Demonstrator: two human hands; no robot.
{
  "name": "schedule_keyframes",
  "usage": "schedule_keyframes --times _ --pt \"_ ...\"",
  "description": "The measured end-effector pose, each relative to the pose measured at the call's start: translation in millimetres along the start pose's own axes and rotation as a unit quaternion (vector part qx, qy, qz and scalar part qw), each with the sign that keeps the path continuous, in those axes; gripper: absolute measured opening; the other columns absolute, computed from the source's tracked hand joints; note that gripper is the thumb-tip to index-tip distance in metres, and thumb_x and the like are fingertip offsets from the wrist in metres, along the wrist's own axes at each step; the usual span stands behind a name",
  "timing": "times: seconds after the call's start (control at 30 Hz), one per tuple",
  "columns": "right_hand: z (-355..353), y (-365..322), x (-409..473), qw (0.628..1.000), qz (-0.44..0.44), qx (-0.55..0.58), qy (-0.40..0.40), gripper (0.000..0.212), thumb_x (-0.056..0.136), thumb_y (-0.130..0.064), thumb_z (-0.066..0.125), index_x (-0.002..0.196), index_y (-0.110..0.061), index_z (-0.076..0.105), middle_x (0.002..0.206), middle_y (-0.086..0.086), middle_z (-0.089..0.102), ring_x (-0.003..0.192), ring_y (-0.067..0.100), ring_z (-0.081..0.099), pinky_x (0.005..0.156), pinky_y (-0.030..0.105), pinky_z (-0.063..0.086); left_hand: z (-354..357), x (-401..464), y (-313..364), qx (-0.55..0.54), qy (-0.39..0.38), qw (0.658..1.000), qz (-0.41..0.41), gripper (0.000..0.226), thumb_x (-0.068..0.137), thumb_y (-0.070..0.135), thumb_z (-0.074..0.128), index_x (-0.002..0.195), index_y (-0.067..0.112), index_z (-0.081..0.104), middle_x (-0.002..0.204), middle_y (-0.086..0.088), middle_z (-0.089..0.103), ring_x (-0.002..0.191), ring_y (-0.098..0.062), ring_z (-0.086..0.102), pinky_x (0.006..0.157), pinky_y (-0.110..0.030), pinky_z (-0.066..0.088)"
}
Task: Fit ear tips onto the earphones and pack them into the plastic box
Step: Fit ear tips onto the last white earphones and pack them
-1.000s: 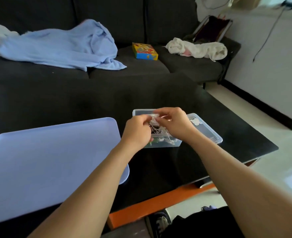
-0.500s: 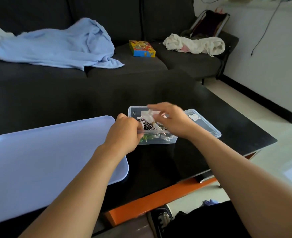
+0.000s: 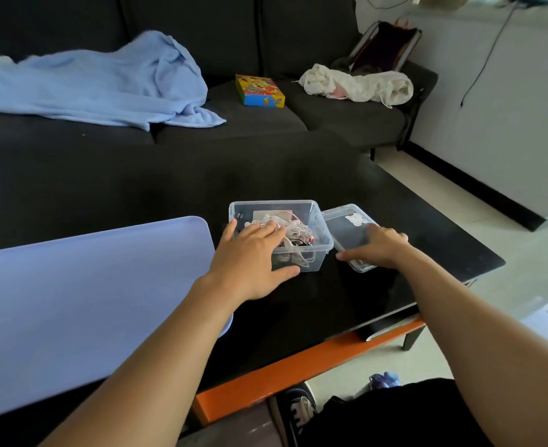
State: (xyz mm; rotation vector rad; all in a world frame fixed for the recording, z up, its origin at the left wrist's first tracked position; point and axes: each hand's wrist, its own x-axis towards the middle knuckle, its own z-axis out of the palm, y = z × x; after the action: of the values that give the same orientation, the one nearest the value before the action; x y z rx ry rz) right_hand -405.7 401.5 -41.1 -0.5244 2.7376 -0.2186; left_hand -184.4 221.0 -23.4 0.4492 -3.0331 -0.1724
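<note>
Two hands down at the table now, and the packing looks close to its finish. The plastic box [image 3: 314, 221] sits on the black table [image 3: 395, 301] just right of the lilac tray [image 3: 72, 301], and inside it lies a tangle of white earphones [image 3: 293, 230] — whether every ear tip is fitted is too small to tell.

Left hand [image 3: 250, 256] is spread wide, palm down, fingers reaching over the near-left rim of the box onto the cables, thumb pressed along the front wall. It is steadying and pressing, not gripping. Right hand [image 3: 376, 248] lies flat and open on the clear lid [image 3: 347, 227], which rests just beside the box on its right; the fingers cover the near half, nothing pinched yet.

My read — the lid goes on next. To do it well, keep the left hand tamping the cables below the rim so no loop gets trapped, curl the right fingers under the lid's near edge, lift, square it over the box, then press the corners down evenly.
</note>
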Motion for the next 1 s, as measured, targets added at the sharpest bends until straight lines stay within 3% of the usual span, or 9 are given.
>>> schedule_keyframes --times 0.13,0.23,0.33,0.4,0.47,0.6,0.7,0.8,1.0 --pt "-12.8 -8.3 -5.2 0.99 0.007 0.095 0.102 0.121 0.031 -0.079 0.071 0.138 -0.026 0.051 0.13 0.007 0.058 0.122 0.032 0.05 0.093 0.042 0.049 4.2 0.1 -1.9 -0.017 0.034 0.999 0.007 0.085 0.086 0.078 0.041 0.157 0.035 0.02 0.165 0.011 0.018 0.153 -0.016 0.009 0.123 -0.049 0.001" --pt "-35.7 -27.7 -23.5 0.958 -0.046 0.222 0.177 0.116 0.042 -0.072 0.08 0.145 -0.033 0.044 0.14 0.005 0.051 0.127 0.029 0.047 0.102 0.044 0.048 -3.0 -2.8 -5.3 -0.163 0.046 0.986 0.008 0.078 0.087 0.071 0.051 0.153 0.035 0.033 0.16 0.012 0.032 0.15 -0.013 0.019 0.123 -0.046 0.013" --pt "-51.7 -53.6 -47.9 0.911 -0.222 0.334 0.09 0.1 0.062 -0.039 0.092 0.148 -0.036 0.041 0.139 -0.008 0.047 0.125 0.015 0.048 0.095 0.029 0.047 -26.2 -5.4 -2.4 -0.376 0.15 0.91 -0.089 0.044 0.095 0.062 0.046 0.119 0.029 0.065 0.117 0.01 0.066 0.109 0.0 0.058 0.094 -0.033 0.045" --pt "-46.9 -69.2 -60.0 0.911 -0.33 0.247 0.03 0.104 0.061 -0.031 0.093 0.149 -0.04 0.039 0.146 -0.012 0.042 0.134 0.012 0.043 0.107 0.036 0.044 -39.7 -4.3 -9.1 -0.441 0.257 0.831 -0.222 0.055 0.102 0.058 0.028 0.094 0.022 0.069 0.093 0.008 0.068 0.089 -0.006 0.061 0.082 -0.033 0.045" --pt "-33.1 -81.0 -58.4 0.92 -0.372 0.122 -0.022 0.107 0.06 -0.032 0.09 0.149 -0.047 0.033 0.158 -0.011 0.027 0.147 0.014 0.026 0.12 0.042 0.029 -42.9 -2.9 -26.6 -0.498 0.253 0.774 -0.299 0.059 0.1 0.061 0.031 0.083 0.016 0.064 0.088 0.003 0.066 0.09 -0.021 0.063 0.087 -0.042 0.052" --pt "-18.9 -86.8 -47.0 0.927 -0.361 0.039 -0.096 0.103 0.071 -0.029 0.078 0.154 -0.049 0.021 0.166 -0.019 -0.001 0.153 0.01 -0.015 0.125 0.053 0.006 -22.2 -7.1 -38.5 -0.476 0.128 0.832 -0.256 0.012 0.092 0.029 0.068 0.1 0.019 0.066 0.096 0.007 0.063 0.09 -0.011 0.063 0.078 -0.032 0.056" --pt "-18.2 -90.4 -47.5 0.926 -0.356 0.053 -0.109 0.096 0.077 -0.057 0.077 0.154 -0.05 0.021 0.166 -0.019 -0.005 0.151 0.009 -0.022 0.124 0.054 -0.003 -10.6 -6.8 -40.4 -0.467 0.16 0.837 -0.235 0.034 0.09 0.012 0.07 0.123 0.021 0.068 0.113 0.01 0.069 0.099 -0.009 0.067 0.089 -0.039 0.058" --pt "-9.6 -95.8 -48.3 0.939 -0.33 0.085 -0.049 0.089 0.078 -0.086 0.044 0.155 -0.047 0.023 0.167 -0.017 -0.001 0.152 0.009 -0.019 0.125 0.05 0.0 -6.6 -5.3 -40.4 -0.471 0.175 0.834 -0.228 0.032 0.095 0.018 0.065 0.127 0.025 0.066 0.115 0.01 0.071 0.106 -0.01 0.066 0.093 -0.035 0.055" --pt "-1.7 -104.7 -29.8 0.952 -0.291 0.097 0.02 0.056 0.104 -0.054 0.035 0.156 -0.034 0.03 0.167 -0.009 0.015 0.155 0.013 -0.002 0.125 0.041 0.007 -6.2 -4.5 -30.7 -0.394 0.161 0.879 -0.216 0.049 0.103 0.033 0.051 0.15 0.022 0.044 0.144 -0.001 0.056 0.13 -0.019 0.054 0.09 -0.022 0.045"
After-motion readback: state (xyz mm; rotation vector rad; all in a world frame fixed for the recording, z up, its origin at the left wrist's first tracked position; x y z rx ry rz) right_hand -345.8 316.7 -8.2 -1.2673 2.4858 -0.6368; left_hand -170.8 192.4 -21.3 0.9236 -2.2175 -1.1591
